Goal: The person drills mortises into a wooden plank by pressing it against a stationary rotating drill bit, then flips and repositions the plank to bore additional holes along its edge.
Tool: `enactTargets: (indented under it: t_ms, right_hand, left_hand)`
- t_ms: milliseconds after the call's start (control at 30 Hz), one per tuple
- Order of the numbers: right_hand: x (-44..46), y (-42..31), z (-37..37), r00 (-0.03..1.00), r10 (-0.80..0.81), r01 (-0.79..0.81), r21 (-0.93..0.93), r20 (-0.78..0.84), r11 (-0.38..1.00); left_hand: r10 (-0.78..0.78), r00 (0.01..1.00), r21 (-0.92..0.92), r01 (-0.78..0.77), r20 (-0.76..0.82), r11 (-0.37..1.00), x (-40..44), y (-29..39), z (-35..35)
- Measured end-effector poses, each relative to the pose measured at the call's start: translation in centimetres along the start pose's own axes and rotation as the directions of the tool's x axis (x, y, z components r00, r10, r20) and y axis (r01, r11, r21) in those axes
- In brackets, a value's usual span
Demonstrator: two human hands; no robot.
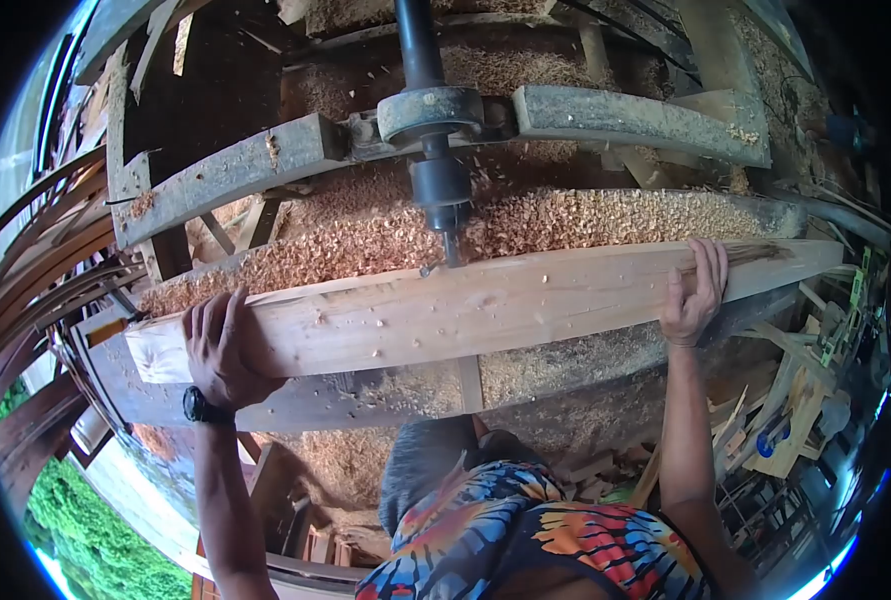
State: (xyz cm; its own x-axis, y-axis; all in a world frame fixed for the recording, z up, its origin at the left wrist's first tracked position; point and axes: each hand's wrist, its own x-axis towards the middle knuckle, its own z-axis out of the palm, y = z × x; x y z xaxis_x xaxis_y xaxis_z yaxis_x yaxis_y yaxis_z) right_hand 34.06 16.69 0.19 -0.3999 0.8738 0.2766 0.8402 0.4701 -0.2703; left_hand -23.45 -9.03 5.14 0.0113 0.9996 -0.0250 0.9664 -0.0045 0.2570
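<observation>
A long pale wooden board (485,305) lies across the sawdust-covered work table (295,405). My left hand (223,345), with a dark watch on its wrist, is closed on the board near its left end, fingers over the far edge. Toward the right end, my right hand (695,297) grips the board too, its fingertips reaching the far edge. A dark vertical machine spindle (441,180) comes down from above, and its narrow metal bit (451,247) meets the board's far edge near the middle. Small chips dot the board's top face.
Wood chips (605,220) are heaped behind the board. A thick timber crossbeam (645,122) runs beyond them, around the spindle's bearing collar (429,112). Curved wood strips (35,260) are stacked at the left, and scrap wood (790,420) lies at the right.
</observation>
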Motion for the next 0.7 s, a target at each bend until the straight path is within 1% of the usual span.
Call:
enactTargets:
  t_ms: [133,233,333,400,467,500,567,700]
  right_hand:
    - [-0.1,0.0,-0.1,1.0,0.008,-0.008,0.013,0.001,1.0]
    - [-0.2,0.0,0.1,1.0,0.024,-0.024,0.006,-0.009,1.0]
    - [-0.8,-0.2,-0.3,0.999,0.036,-0.036,-0.016,0.006,0.999]
    - [-1.3,-0.3,-0.6,0.999,0.034,-0.034,-0.021,0.008,0.999]
    - [-3.7,0.0,-1.2,0.999,0.035,-0.035,-0.018,0.014,0.999]
    - [-4.5,0.2,-1.7,0.999,0.028,-0.027,-0.014,0.025,1.0]
    - [-6.1,0.6,-2.5,0.998,0.011,-0.011,-0.007,0.056,1.0]
    - [-6.2,1.0,-3.0,0.997,-0.021,0.02,0.005,0.073,1.0]
  left_hand:
    - [-0.013,1.0,0.013,0.013,0.006,1.0,0.2,0.4,-0.1]
    - [0.007,0.999,-0.001,-0.007,-0.036,1.0,-0.1,0.7,0.1]
    - [-0.057,0.997,-0.008,0.057,-0.043,0.998,-0.9,1.5,0.4]
    - [-0.068,0.997,-0.024,0.068,-0.027,0.997,-2.9,2.7,0.5]
    - [-0.09,0.996,-0.018,0.09,0.007,0.996,-6.3,4.2,1.0]
    - [-0.076,0.997,-0.048,0.075,-0.02,0.996,-7.3,5.6,0.9]
    - [-0.085,0.996,-0.051,0.084,-0.017,0.995,-9.6,7.5,1.4]
    - [-0.083,0.995,-0.04,0.08,-0.064,0.996,-9.7,8.4,1.5]
